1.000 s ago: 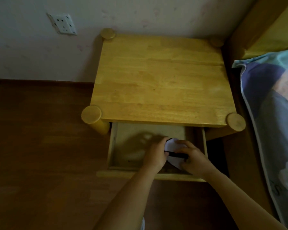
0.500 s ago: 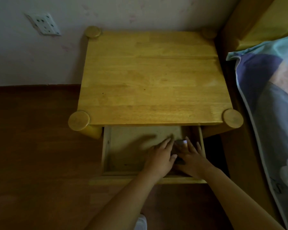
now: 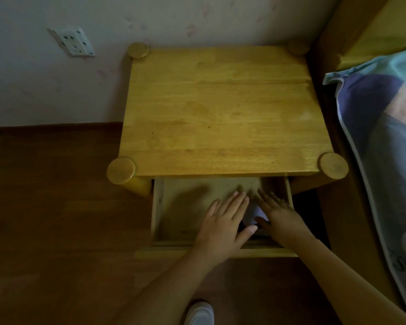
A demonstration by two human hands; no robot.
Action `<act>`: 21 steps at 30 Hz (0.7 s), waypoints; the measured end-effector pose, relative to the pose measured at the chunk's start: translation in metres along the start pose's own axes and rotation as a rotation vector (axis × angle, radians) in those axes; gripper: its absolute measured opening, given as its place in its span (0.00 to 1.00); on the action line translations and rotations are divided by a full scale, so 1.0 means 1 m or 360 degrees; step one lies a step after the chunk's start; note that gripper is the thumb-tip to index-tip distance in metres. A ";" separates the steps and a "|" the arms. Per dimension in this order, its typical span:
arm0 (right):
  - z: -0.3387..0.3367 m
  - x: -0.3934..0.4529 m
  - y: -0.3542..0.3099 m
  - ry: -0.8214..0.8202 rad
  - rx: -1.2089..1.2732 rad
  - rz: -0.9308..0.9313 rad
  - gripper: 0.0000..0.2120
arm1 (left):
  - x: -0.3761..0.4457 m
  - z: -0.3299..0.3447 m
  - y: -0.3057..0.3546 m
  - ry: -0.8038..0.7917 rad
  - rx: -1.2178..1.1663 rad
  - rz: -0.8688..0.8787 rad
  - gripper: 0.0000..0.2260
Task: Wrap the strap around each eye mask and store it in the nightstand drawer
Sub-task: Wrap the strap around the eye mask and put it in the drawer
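The wooden nightstand's drawer (image 3: pixel 158 207) is pulled open below the tabletop. A pale lilac eye mask (image 3: pixel 253 215) lies in the drawer's right half, only a small patch of it showing between my hands. My left hand (image 3: pixel 225 221) lies flat over its left side, fingers spread and pointing to the back. My right hand (image 3: pixel 279 214) lies flat over its right side, fingers apart. Neither hand grips the mask. The strap is hidden.
The nightstand top (image 3: pixel 220 113) is bare wood with round corner posts. A bed with a patterned quilt (image 3: pixel 389 141) stands close on the right. A wall socket (image 3: pixel 72 42) is at the upper left. Brown wooden floor (image 3: pixel 56 207) lies to the left, my white shoe (image 3: pixel 199 313) below.
A second ago both hands held the wrapped mask over the drawer. They have since lowered it onto the drawer bottom and flattened out on top of it with the fingers spread.
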State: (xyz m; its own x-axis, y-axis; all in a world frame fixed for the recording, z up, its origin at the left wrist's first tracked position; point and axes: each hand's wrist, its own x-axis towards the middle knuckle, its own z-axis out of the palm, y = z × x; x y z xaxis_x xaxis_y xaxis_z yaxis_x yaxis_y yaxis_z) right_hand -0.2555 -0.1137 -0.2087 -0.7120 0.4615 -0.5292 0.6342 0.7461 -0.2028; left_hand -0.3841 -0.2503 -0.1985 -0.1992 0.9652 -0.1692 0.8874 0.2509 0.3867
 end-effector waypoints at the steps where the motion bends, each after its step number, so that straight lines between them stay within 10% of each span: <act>1: -0.004 -0.007 -0.001 0.0214 -0.0024 -0.0076 0.28 | -0.002 -0.001 -0.001 0.0014 0.0042 0.0021 0.30; 9: -0.044 -0.065 -0.008 0.0594 -0.0335 -0.0202 0.26 | -0.011 -0.056 0.015 -0.0033 0.0235 -0.0030 0.28; 21: -0.329 -0.261 -0.048 0.1021 0.0236 -0.0186 0.31 | -0.032 -0.370 0.176 0.0405 0.0316 0.0103 0.30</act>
State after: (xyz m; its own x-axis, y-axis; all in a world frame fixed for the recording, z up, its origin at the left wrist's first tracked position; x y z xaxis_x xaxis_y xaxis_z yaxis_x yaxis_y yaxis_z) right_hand -0.1992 -0.1121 0.2108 -0.7877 0.6096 0.0887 0.5440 0.7559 -0.3643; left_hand -0.3753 -0.2103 0.2108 -0.2148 0.9723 0.0918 0.9604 0.1933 0.2006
